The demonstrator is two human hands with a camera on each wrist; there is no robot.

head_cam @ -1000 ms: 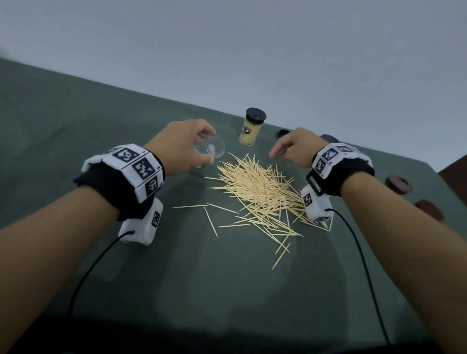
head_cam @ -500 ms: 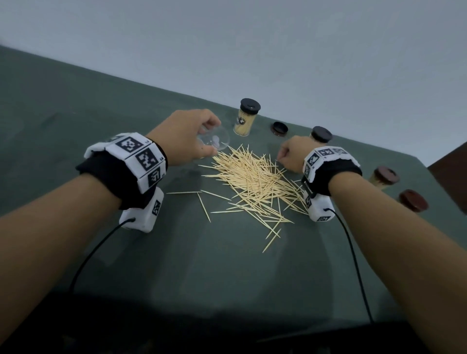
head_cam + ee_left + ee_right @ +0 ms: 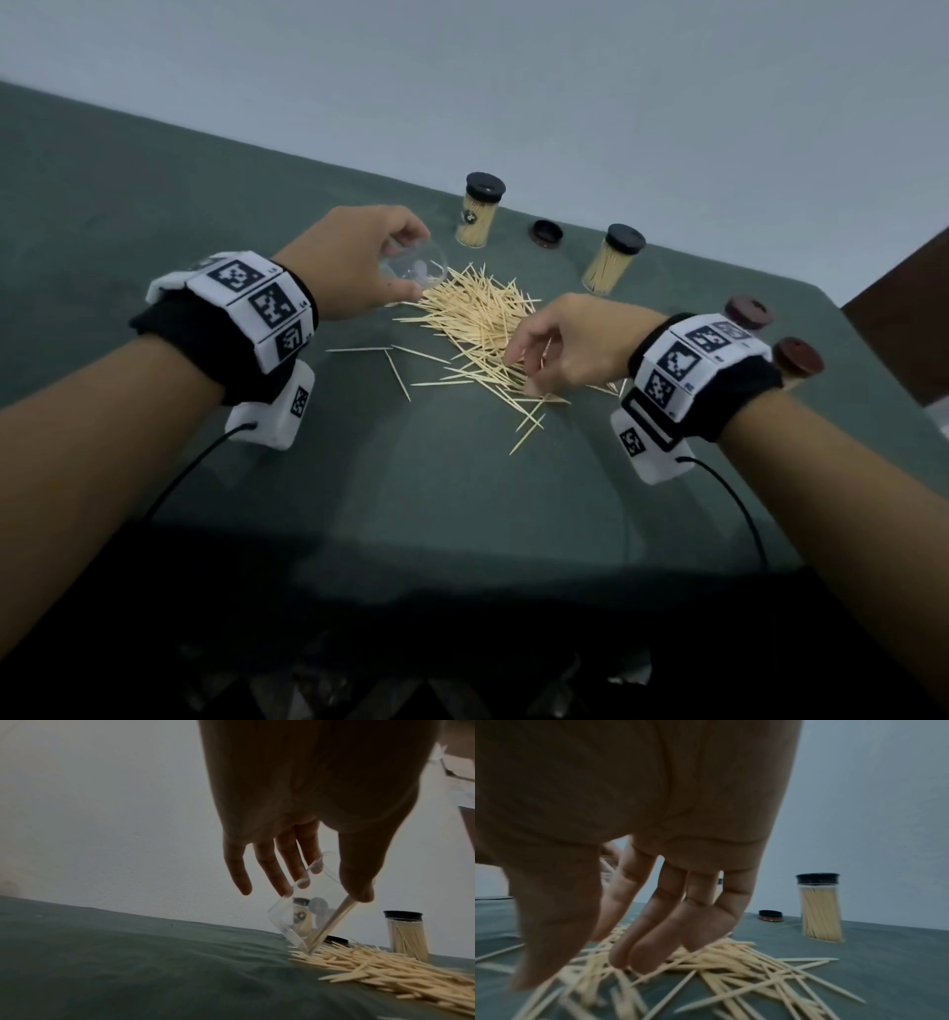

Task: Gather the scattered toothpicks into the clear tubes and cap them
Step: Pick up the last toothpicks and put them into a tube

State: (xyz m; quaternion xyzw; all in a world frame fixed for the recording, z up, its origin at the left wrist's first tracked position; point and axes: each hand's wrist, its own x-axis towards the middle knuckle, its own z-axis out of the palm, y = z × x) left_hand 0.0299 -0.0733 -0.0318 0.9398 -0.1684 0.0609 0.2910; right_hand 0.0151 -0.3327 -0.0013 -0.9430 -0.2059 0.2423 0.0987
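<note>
- Left hand (image 3: 354, 262) is gripping one empty clear tube (image 3: 413, 267), tilted, at the toothpick pile's (image 3: 482, 329) 10 o'clock edge.
- Right hand (image 3: 575, 344), fingers (image 3: 639, 949) extended loosely, is touching the pile.
- Four filled capped tubes are standing on the bench (image 3: 154, 205): two black-capped, at 12 (image 3: 477, 210) and 2 o'clock (image 3: 613, 259); two brown-capped by the right wrist (image 3: 747, 312) (image 3: 798, 355).
- One loose cap (image 3: 546, 234) is lying between the black-capped tubes.

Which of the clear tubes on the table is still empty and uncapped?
The clear tube in the left hand's grip, tilted at the pile's edge. The two standing tubes behind the toothpicks are full and black-capped.
</note>
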